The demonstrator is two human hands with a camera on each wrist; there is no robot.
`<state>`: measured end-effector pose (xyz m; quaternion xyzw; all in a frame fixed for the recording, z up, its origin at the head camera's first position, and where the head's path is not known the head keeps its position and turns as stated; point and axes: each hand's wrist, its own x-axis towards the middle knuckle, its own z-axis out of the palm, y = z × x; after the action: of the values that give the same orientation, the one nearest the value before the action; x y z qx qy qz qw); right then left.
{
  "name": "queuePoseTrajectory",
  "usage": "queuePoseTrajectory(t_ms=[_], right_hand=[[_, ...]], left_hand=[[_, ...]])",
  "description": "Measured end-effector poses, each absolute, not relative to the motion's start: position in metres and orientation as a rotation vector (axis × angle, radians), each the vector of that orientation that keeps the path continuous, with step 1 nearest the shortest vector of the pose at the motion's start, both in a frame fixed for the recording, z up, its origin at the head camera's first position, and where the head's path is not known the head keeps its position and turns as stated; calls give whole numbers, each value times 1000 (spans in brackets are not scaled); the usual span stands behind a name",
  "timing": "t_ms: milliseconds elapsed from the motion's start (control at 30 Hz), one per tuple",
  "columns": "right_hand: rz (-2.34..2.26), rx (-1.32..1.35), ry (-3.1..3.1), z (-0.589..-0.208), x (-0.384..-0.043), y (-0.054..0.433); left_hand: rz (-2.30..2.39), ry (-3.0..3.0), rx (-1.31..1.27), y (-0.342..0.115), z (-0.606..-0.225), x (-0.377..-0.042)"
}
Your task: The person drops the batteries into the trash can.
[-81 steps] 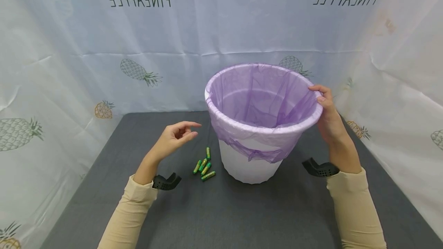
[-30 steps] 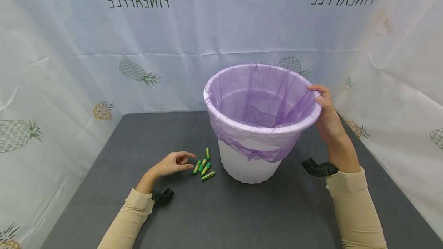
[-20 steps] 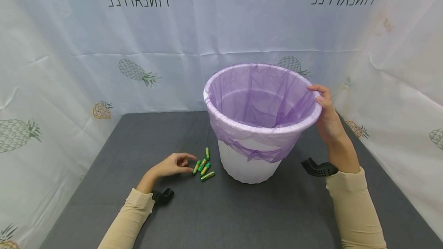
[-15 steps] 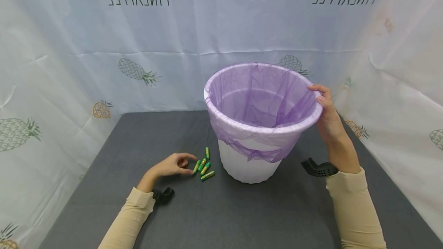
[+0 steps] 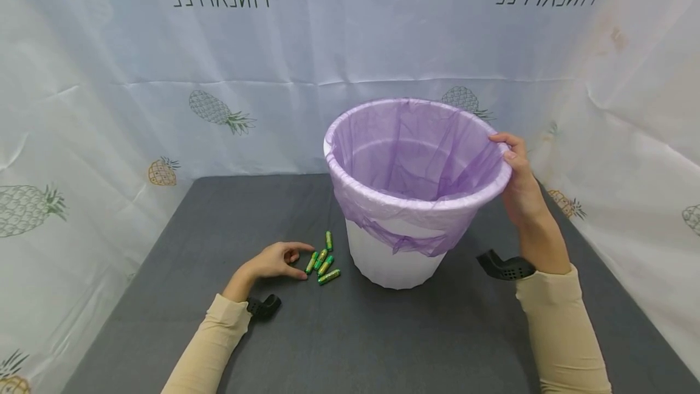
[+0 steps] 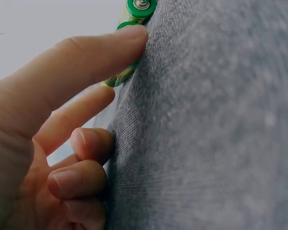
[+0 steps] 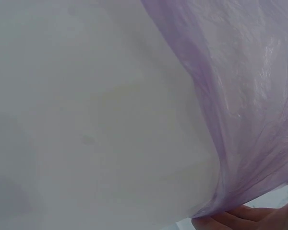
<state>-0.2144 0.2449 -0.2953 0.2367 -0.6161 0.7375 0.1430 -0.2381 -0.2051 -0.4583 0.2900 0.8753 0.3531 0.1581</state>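
Note:
Several green AA-type batteries lie on the dark grey table, left of a white trash bin. My left hand is low over the table, pinching the leftmost battery end to end between thumb and index finger. In the left wrist view the thumb covers part of this battery, and the other fingers are curled. A purple trash bag lines the bin and folds over its rim. My right hand grips the rim at the right; only some fingers of the left show fully.
Another battery lies apart from the cluster, close to the bin. Behind and beside the table hang white curtains with pineapple prints. Black wrist cameras sit on both forearms.
My left hand has come down from above the batteries to the leftmost one, and its thumb has slid to the near end. The right hand and bin stay put.

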Motion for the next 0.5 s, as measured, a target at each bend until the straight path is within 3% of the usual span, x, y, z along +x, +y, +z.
queuePoseTrajectory(t_ms=[500], right_hand=[[2119, 697, -1786, -295, -214, 245]], left_hand=[[897, 2572, 782, -196, -456, -238]])
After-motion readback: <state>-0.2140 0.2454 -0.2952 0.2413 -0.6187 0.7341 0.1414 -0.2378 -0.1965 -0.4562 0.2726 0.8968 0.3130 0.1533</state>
